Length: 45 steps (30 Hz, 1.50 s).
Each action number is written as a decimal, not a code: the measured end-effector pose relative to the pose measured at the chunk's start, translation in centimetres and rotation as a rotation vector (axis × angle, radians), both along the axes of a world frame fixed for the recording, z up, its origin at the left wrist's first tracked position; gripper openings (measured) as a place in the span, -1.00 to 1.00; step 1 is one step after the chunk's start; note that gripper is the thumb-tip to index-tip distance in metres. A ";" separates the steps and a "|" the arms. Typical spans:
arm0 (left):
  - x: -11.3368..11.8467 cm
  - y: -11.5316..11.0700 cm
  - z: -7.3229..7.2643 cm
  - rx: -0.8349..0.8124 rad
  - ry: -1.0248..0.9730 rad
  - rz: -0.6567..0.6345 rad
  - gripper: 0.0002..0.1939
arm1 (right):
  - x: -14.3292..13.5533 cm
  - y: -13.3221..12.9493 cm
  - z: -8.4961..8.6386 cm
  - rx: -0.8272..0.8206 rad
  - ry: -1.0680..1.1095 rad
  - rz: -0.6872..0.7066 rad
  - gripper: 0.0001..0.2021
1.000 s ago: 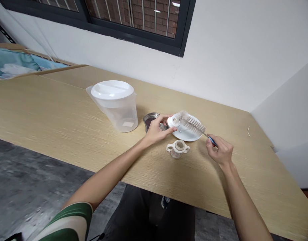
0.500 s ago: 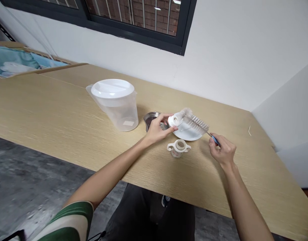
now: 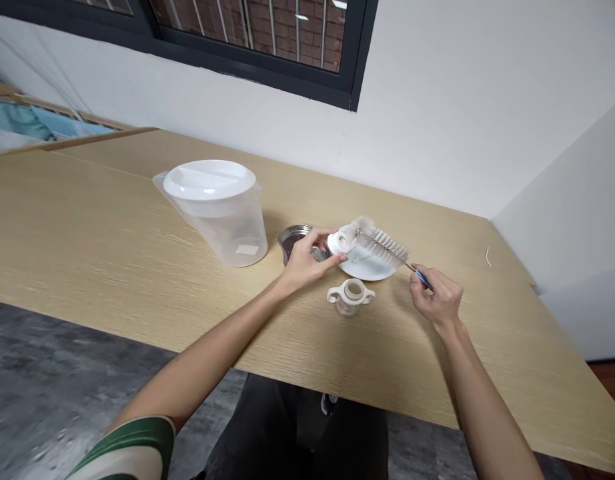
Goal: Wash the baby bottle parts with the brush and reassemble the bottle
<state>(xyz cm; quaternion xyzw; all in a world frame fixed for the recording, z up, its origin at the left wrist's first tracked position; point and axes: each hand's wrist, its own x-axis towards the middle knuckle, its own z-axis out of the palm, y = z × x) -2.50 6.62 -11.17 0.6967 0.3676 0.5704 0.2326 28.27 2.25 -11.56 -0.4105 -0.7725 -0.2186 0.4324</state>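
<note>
My left hand (image 3: 310,260) grips a small white ring-shaped cap (image 3: 336,243) between thumb and fingers, with its round opening facing the brush. In my right hand (image 3: 437,297) is the blue handle of a bottle brush (image 3: 385,247), whose white bristles reach left to beside the cap. Whether the bristle tip touches the cap I cannot tell. Under the brush lies a white plate (image 3: 370,268). Nearer to me a baby bottle (image 3: 351,297) with two side handles stands upright, its mouth uncovered. Partly behind my left hand sits a round metal bowl (image 3: 289,237).
A clear plastic pitcher (image 3: 220,217) with a white lid stands on the wooden table (image 3: 112,253) to the left. A thin white bent piece (image 3: 488,257) lies at the far right. The white wall (image 3: 437,120) and window are behind the table.
The whole scene has shifted slightly left in the view as the camera turned. Both hands keep their hold on the cap and the brush, with hardly any other motion.
</note>
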 end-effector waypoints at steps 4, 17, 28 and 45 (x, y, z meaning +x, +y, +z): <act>0.0 0.0 0.1 -0.002 0.006 -0.001 -0.47 | 0.0 0.0 0.0 0.009 0.001 -0.003 -0.85; 0.2 -0.2 0.4 0.005 0.006 -0.001 -0.49 | -0.1 -0.1 0.1 0.009 -0.021 0.004 -0.85; 0.1 -0.2 0.3 0.039 0.036 0.009 -0.48 | -0.2 0.2 -0.1 -0.003 -0.037 -0.026 -0.83; 0.2 -0.2 0.1 0.002 0.023 0.011 -0.42 | 0.3 0.2 -0.2 -0.012 0.019 -0.050 -0.83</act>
